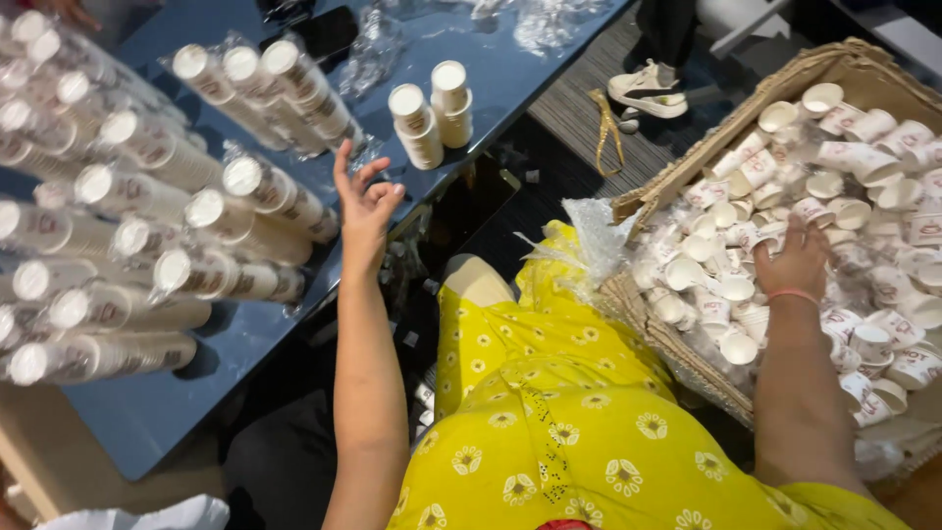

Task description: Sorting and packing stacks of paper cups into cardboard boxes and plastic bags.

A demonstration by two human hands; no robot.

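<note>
Now, left to right: wrapped cup sleeves crowd the dark blue counter, the left hand hovers empty with fingers spread at its front edge, a narrow floor gap follows, and the right hand presses down among loose cups in the wicker basket, grip hidden.

Left hand splayed — right hand reaching

I see a dark blue glossy tabletop. Wrapped sleeves of stacked paper cups lie on their sides from 9 to 11 o'clock. Two short upright cup stacks stand at 12 o'clock, with crumpled clear plastic wrap just beyond them.
</note>
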